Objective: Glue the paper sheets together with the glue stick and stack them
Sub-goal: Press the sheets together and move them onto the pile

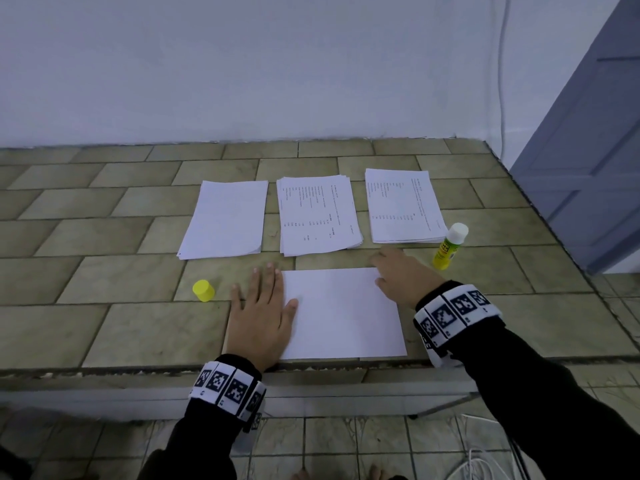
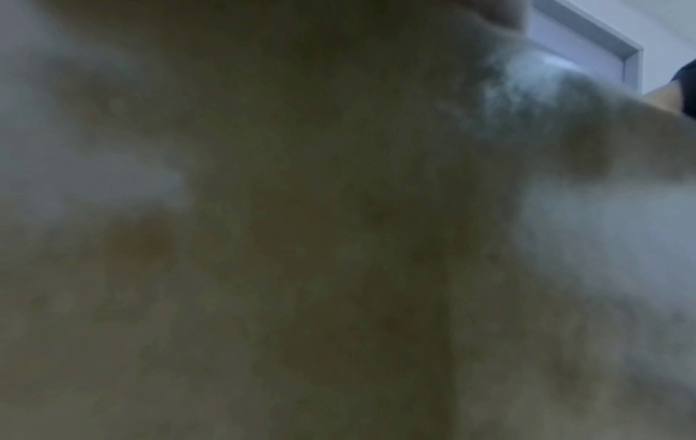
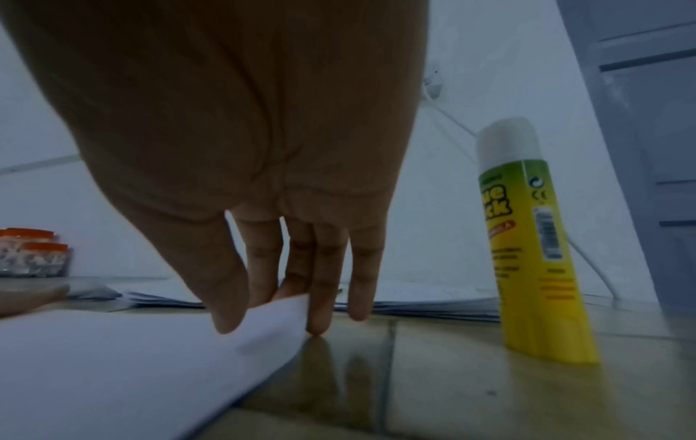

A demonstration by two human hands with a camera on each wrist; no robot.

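Observation:
A blank paper sheet (image 1: 341, 313) lies near the tiled table's front edge. My left hand (image 1: 263, 306) lies flat with straight fingers on its left edge. My right hand (image 1: 394, 271) is at the sheet's far right corner. In the right wrist view the right hand (image 3: 271, 315) pinches that lifted corner of the sheet (image 3: 124, 366) between thumb and fingers. The glue stick (image 1: 450, 245) (image 3: 535, 238) stands upright and uncapped, just right of the right hand. Its yellow cap (image 1: 203, 290) sits left of the left hand. The left wrist view is dark and blurred.
Three paper stacks lie side by side behind the sheet: a blank one (image 1: 225, 220), a printed middle one (image 1: 318, 216) and a printed right one (image 1: 403, 206). Orange-lidded containers (image 3: 34, 253) stand far left. The table's right edge (image 1: 540, 216) runs close to the glue stick.

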